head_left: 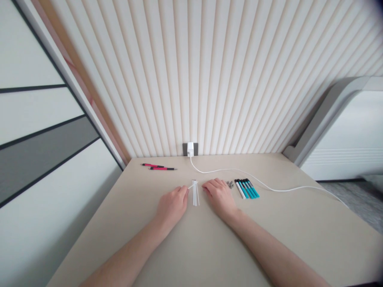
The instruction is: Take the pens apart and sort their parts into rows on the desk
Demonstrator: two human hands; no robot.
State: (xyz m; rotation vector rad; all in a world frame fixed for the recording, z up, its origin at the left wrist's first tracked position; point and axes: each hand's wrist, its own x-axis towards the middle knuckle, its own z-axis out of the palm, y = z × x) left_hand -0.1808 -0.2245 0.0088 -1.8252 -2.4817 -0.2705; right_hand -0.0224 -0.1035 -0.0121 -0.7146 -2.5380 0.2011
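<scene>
Several thin white sticks (195, 195), which look like pen refills, lie side by side on the table between my hands. My left hand (173, 204) is closed in a pinch on one such thin white stick (192, 185), whose end points right across the tops of the others. Just right of the sticks, my right hand (220, 195) rests palm down with its fingers loosely bent; nothing shows in it. Small grey pieces (230, 184) lie by its outer side. Farther right is a row of teal pen barrels (249, 189) with black ends, and one white barrel (241, 189).
Two red and black pens (160, 167) lie at the back left of the table (185, 247). A white charger (190, 149) sits in the wall socket, its white cable (263, 182) running right across the table behind the barrels. A ribbed wall (197, 79) borders the back.
</scene>
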